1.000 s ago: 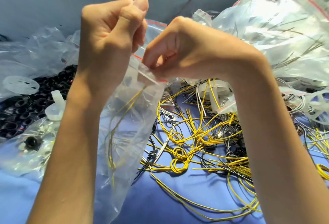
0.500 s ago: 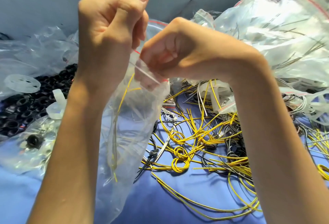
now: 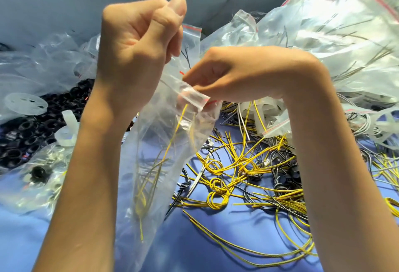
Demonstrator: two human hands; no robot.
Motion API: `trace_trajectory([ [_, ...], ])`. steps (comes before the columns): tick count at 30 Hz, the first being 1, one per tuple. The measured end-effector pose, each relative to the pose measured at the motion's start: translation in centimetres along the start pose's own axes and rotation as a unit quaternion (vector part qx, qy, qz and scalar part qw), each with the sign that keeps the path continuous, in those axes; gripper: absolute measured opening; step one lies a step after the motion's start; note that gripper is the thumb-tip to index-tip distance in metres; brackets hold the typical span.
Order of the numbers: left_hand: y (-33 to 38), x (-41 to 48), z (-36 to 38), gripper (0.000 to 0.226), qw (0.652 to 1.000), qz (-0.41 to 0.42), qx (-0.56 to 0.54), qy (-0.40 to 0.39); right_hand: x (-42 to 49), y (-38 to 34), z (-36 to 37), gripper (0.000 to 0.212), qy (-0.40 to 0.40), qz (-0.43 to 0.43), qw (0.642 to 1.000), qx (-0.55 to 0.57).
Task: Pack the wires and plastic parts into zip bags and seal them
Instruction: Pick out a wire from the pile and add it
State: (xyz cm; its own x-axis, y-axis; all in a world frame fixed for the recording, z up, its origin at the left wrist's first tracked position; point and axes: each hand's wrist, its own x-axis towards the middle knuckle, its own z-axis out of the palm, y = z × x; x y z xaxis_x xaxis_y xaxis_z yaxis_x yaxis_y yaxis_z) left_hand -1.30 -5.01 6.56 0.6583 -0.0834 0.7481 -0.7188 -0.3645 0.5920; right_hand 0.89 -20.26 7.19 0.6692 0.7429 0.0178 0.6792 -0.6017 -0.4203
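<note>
Sealing step, probably: left hand [image 3: 138, 55] and right hand [image 3: 237, 75], fingers [image 3: 178, 6] curled, pinch zip bag [image 3: 155, 163] mouth mid-frame; yellow wires [image 3: 172, 140] inside. Next: run pinch along the strip.

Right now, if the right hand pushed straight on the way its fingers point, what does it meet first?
The right hand points leftward and pinches the zip bag at its mouth, so the film comes first; behind it, probably the left hand, though depth is unclear.
</note>
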Motion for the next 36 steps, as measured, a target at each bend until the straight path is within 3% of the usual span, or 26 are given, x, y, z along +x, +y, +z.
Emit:
trace_trajectory([
  [6, -1.5, -0.4, 0.6, 0.032, 0.982, -0.049, 0.121, -0.137, -1.5, 1.8, -1.4, 0.021, 0.068, 0.063, 0.995, 0.031],
  [10, -3.3, -1.1, 3.7, 0.026, 0.963, -0.087, 0.185, -0.173, -2.2, 2.9, -2.0, 0.017, 0.097, 0.103, 0.99, 0.014],
  [14, -4.7, -2.7, 6.7, 0.018, 0.911, -0.15, 0.266, -0.278, -2.6, 3.1, -2.1, 0.019, 0.131, 0.116, 0.984, 0.024],
  [17, -5.5, -4.1, 8.9, 0.029, 0.862, -0.169, 0.299, -0.372, -2.7, 3.1, -2.2, 0.021, 0.136, 0.117, 0.984, 0.021],
  [19, -5.8, -4.8, 10.1, 0.037, 0.848, -0.185, 0.284, -0.406, -2.7, 3.0, -2.2, 0.021, 0.138, 0.114, 0.984, 0.02],
  [29, -7.2, -6.0, 12.0, 0.023, 0.916, -0.286, 0.07, -0.273, -2.8, 2.8, -2.2, 0.021, 0.148, 0.119, 0.981, 0.03],
  [32, -7.0, -5.8, 12.1, 0.015, 0.932, -0.291, 0.069, -0.205, -2.8, 2.9, -2.3, 0.021, 0.145, 0.12, 0.982, 0.031],
  [36, -6.0, -4.5, 10.3, 0.014, 0.95, -0.231, 0.126, -0.17, -2.9, 2.9, -2.4, 0.021, 0.14, 0.116, 0.983, 0.034],
])
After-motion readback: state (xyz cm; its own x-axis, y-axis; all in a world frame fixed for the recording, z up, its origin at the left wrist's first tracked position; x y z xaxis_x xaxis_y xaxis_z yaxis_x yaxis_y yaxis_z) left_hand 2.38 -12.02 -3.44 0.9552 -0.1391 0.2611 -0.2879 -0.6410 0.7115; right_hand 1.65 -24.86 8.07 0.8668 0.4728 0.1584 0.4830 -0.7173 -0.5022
